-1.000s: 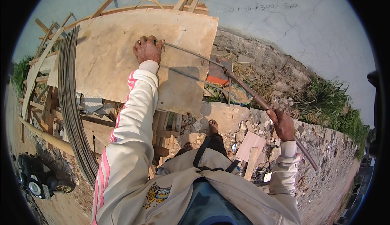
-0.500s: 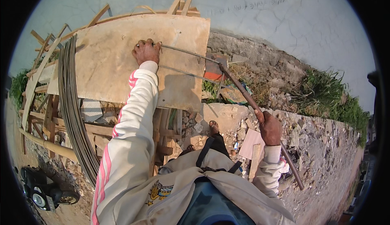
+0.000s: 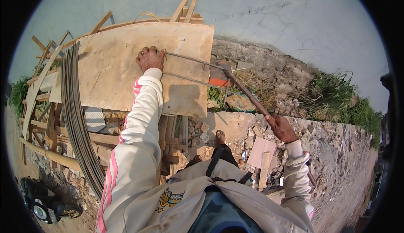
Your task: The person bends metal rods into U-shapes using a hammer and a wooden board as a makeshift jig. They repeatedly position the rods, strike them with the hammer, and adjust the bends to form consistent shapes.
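Note:
My left hand (image 3: 150, 59) is on the pale wooden board (image 3: 105, 81), its bent fingers gripping the end of a thin metal rod (image 3: 185, 57). That rod runs rightward into a long rusty pipe (image 3: 244, 90), around which my right hand (image 3: 281, 128) is closed. A second thin rod (image 3: 189, 78) crosses the board below it. A long bundle of metal bars (image 3: 75, 115) lies over the board's left part, bending down beside my left forearm.
A cracked pale wall (image 3: 294, 18) rises behind weeds (image 3: 336, 94). Timber scraps (image 3: 101, 20) surround the board. Broken rubble (image 3: 320, 157) and a pinkish plank (image 3: 261, 151) lie by my feet (image 3: 220, 136). A dark motorbike (image 3: 42, 195) stands lower left.
The view has shifted, so the board sits lower and more leftward. My right hand, still on the pipe, has moved slightly; my left hand stays at the rod's end on the board.

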### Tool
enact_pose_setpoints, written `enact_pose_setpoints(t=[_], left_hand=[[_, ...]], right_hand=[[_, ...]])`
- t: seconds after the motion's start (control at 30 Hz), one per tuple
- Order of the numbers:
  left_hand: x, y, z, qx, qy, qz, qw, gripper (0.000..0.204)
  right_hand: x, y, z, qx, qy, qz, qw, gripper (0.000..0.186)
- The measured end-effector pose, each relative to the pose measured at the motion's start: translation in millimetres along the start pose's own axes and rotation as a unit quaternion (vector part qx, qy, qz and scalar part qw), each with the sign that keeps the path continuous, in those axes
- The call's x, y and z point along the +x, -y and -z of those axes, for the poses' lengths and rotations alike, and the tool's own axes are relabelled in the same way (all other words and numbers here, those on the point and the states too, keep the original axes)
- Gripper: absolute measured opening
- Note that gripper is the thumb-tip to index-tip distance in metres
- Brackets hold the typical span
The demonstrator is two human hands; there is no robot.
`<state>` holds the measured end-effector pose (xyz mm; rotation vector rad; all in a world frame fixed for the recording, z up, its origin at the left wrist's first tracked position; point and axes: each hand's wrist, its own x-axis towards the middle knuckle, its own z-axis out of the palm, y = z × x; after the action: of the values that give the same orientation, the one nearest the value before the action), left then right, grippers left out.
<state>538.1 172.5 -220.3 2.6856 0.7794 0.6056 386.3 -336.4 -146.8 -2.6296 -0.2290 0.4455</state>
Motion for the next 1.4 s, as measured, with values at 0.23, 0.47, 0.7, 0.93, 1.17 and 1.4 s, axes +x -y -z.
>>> enact_pose_setpoints(t=[0.23, 0.47, 0.7, 0.93, 1.17, 1.4], left_hand=[[-0.4, 3.5, -2.7, 0.000, -0.015, -0.010, 1.000, 0.046], [-0.1, 2.1, -1.2, 0.001, -0.001, -0.005, 1.000, 0.047], [-0.6, 1.8, 0.1, -0.007, 0.003, -0.004, 1.000, 0.046], [0.3, 4.1, -2.3, -0.010, -0.011, -0.012, 1.000, 0.045], [-1.3, 11.0, -9.1, -0.048, -0.096, -0.059, 0.993, 0.048], [-5.6, 27.5, 10.0, 0.026, -0.078, 0.070, 0.994, 0.055]], right_hand=[[1.2, 6.2, 17.2, -0.038, 0.008, 0.028, 0.999, 0.061], [-6.6, 10.0, -2.9, -0.075, -0.068, 0.016, 0.995, 0.060], [-23.1, 24.1, -40.7, -0.035, -0.132, -0.020, 0.990, 0.060], [-15.0, 13.1, -33.1, 0.003, -0.089, -0.017, 0.996, 0.061], [16.6, -11.8, -17.3, 0.161, -0.031, 0.013, 0.986, 0.039], [94.4, 12.5, -71.6, 0.426, 0.008, 0.018, 0.905, 0.038]])
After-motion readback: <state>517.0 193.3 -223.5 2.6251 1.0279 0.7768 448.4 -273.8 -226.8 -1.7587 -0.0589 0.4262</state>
